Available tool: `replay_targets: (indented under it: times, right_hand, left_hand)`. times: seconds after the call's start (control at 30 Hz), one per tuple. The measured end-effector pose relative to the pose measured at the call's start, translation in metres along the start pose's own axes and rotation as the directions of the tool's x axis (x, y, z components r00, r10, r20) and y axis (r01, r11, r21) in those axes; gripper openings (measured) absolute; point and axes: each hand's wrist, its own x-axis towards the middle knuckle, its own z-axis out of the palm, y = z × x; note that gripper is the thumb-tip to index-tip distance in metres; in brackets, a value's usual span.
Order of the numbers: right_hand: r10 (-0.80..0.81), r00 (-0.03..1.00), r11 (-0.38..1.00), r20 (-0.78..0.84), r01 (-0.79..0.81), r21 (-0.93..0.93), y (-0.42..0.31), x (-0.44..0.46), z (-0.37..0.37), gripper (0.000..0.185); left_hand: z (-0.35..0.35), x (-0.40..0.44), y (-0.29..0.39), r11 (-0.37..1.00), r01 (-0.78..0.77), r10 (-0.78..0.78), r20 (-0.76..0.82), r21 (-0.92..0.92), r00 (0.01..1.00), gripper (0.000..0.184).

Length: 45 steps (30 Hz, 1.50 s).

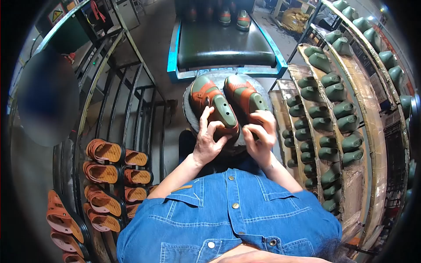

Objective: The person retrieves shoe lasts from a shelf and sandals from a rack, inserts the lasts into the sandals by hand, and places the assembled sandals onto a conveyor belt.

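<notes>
Two reddish-brown sandals with green lasts inside, a left one (pixel 205 90) and a right one (pixel 244 93), lie side by side on a round grey stand (pixel 188 115). My left hand (pixel 209 139) is at the heel end of the left sandal, its thumb and fingers curled at the strap around the heel. Beside the right sandal's heel is my right hand (pixel 260 134), fingers bent and close together; whatever lies between them is too small to make out.
Beyond the stand is a conveyor (pixel 226 46) with blue side rails and shoes at its far end. Sandals fill a rack (pixel 105 173) at left. Green lasts line wooden shelves (pixel 346 175) at right. A blurred patch covers the far left.
</notes>
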Motion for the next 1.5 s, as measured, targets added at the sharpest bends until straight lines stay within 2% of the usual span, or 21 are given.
replay_targets:
  times: [0.07,0.1,0.17,0.33,0.43,0.57,0.67,0.77,0.83,0.9,0.97,1.0,1.1,1.13,1.17,1.23,1.3,1.37,1.43,1.47,1.5]
  right_hand:
    - [0.184,0.976,0.954,0.118,-0.148,-0.262,-0.001,-0.008,-0.024,0.026]
    - [0.409,0.899,0.912,0.154,-0.397,-0.102,0.007,-0.016,-0.022,0.035]
    - [0.44,0.885,0.896,0.153,-0.424,-0.129,0.013,-0.016,-0.014,0.043]
    - [0.361,0.927,0.918,0.104,-0.333,-0.217,0.058,0.023,0.045,0.047]
    - [0.347,0.902,0.928,0.256,-0.292,-0.23,0.108,0.065,0.082,0.041]
    - [0.0,0.988,0.962,0.155,0.042,-0.269,0.202,0.098,0.158,0.045]
    - [0.055,0.986,0.954,0.159,-0.005,-0.299,0.243,0.136,0.206,0.048]
    - [0.239,0.924,0.964,0.299,-0.19,-0.185,0.298,0.193,0.243,0.051]
    - [0.198,0.927,0.972,0.32,-0.144,-0.187,0.316,0.205,0.255,0.053]
    - [0.184,0.929,0.96,0.321,-0.099,-0.262,0.315,0.193,0.246,0.052]
    - [0.037,0.938,0.961,0.346,0.061,-0.269,0.332,0.165,0.226,0.05]
    - [0.241,0.877,0.97,0.416,-0.21,-0.12,0.278,0.158,0.198,0.047]
    - [0.217,0.866,0.955,0.451,-0.284,0.085,0.246,0.103,0.117,0.032]
    - [0.209,0.872,0.978,0.443,-0.192,-0.084,0.235,0.088,0.08,0.031]
    - [0.359,0.855,0.928,0.373,-0.371,-0.042,0.219,0.069,0.049,0.03]
    - [0.439,0.844,0.89,0.307,-0.455,-0.022,0.242,0.025,-0.023,0.029]
    - [0.581,0.798,0.814,0.16,-0.563,-0.144,0.217,-0.008,-0.091,0.028]
    - [0.667,0.745,0.735,0.001,-0.657,-0.166,0.189,-0.038,-0.142,0.027]
    - [0.643,0.749,0.721,-0.159,-0.662,-0.203,0.156,-0.062,-0.183,0.024]
    - [0.608,0.761,0.723,-0.227,-0.648,-0.239,0.14,-0.073,-0.197,0.023]
    - [0.566,0.771,0.719,-0.294,-0.635,-0.283,0.125,-0.083,-0.209,0.022]
  left_hand:
    - [-0.004,0.009,-0.002,1.0,-0.015,0.016,0.037,-0.025,0.999,0.043]
    - [-0.004,0.016,-0.006,0.999,-0.023,0.025,0.054,-0.044,0.998,0.041]
    - [0.004,0.033,-0.019,0.995,-0.075,0.079,0.062,-0.068,0.995,0.039]
    - [0.015,0.085,-0.06,0.98,-0.139,0.154,0.105,-0.141,0.983,0.038]
    - [0.002,0.08,-0.059,0.984,-0.085,0.084,-0.01,-0.154,0.996,0.04]
    - [-0.085,0.022,-0.03,0.992,0.04,-0.015,-0.205,0.121,0.979,0.036]
    - [-0.155,-0.038,-0.036,0.882,0.375,-0.168,-0.553,0.286,0.816,0.037]
    - [-0.23,-0.09,-0.016,0.425,0.893,-0.451,-0.82,0.149,0.351,0.048]
    - [-0.272,-0.133,-0.031,0.203,0.916,-0.198,-0.902,0.346,0.384,0.068]
    - [-0.303,-0.153,-0.049,-0.016,0.957,-0.216,-0.935,0.29,0.28,0.089]
    - [-0.326,-0.151,-0.064,0.059,0.986,-0.367,-0.915,0.159,0.17,0.103]
    - [-0.334,-0.148,-0.073,0.021,0.992,-0.367,-0.922,0.124,0.123,0.089]
    - [-0.353,-0.154,-0.105,-0.022,0.996,-0.377,-0.923,0.086,0.072,0.062]
    - [-0.358,-0.158,-0.118,-0.029,0.997,-0.379,-0.923,0.077,0.06,0.049]
    - [-0.353,-0.152,-0.116,-0.012,0.995,-0.39,-0.917,0.099,0.087,0.049]
    - [-0.328,-0.138,-0.109,0.246,0.937,-0.464,-0.818,0.249,0.339,0.032]
    - [-0.277,-0.112,-0.109,0.29,0.632,0.027,-0.667,0.718,0.745,0.023]
    - [-0.222,-0.057,-0.082,0.645,0.361,0.152,-0.576,0.674,0.804,0.029]
    - [-0.171,-0.018,-0.055,0.728,0.143,0.175,-0.384,0.67,0.906,0.025]
    - [-0.143,-0.002,-0.046,0.89,0.19,0.02,-0.452,0.415,0.892,0.023]
    - [-0.126,0.008,-0.044,0.842,0.081,0.123,-0.337,0.533,0.934,0.021]
